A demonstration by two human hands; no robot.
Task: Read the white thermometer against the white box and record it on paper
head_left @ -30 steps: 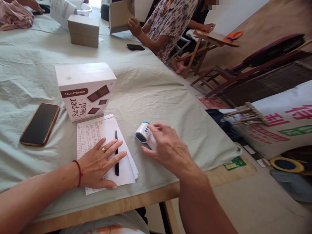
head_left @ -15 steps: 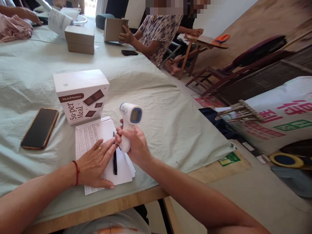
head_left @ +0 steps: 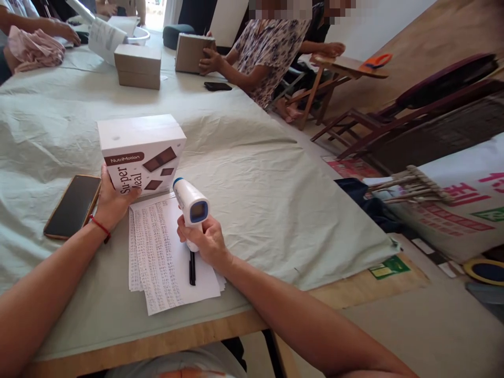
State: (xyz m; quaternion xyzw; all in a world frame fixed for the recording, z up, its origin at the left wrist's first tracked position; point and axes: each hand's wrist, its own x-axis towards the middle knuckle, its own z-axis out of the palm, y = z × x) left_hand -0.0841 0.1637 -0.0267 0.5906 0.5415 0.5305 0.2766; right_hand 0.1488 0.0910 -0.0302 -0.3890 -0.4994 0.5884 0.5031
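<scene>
In my right hand (head_left: 208, 239) is a white infrared thermometer (head_left: 191, 202) with a blue-rimmed screen, held by its handle and tilted toward the box. My left hand (head_left: 114, 197) grips the lower left corner of a white NutriMotion box (head_left: 144, 157), thumb across the printed front and fingers at its side. The box stands upright on the cloth. Sheets of handwritten paper (head_left: 157, 257) lie in front of it, partly under my right hand. A black pen (head_left: 192, 269) rests on the sheets, its upper end hidden by the thermometer handle. Left of the box lies a phone (head_left: 73, 206).
A pale green cloth (head_left: 252, 173) covers the table. Farther back stand a brown carton (head_left: 137, 68), a white basket (head_left: 139, 37) and a dark phone (head_left: 218, 86). Across the table a person's hand (head_left: 210, 60) holds another cardboard box (head_left: 192, 52). A wooden chair (head_left: 354, 123) stands to the right.
My left hand has left the papers and pen and moved up to the box's lower left corner. The thermometer has shifted down and left, tipping toward the box.
</scene>
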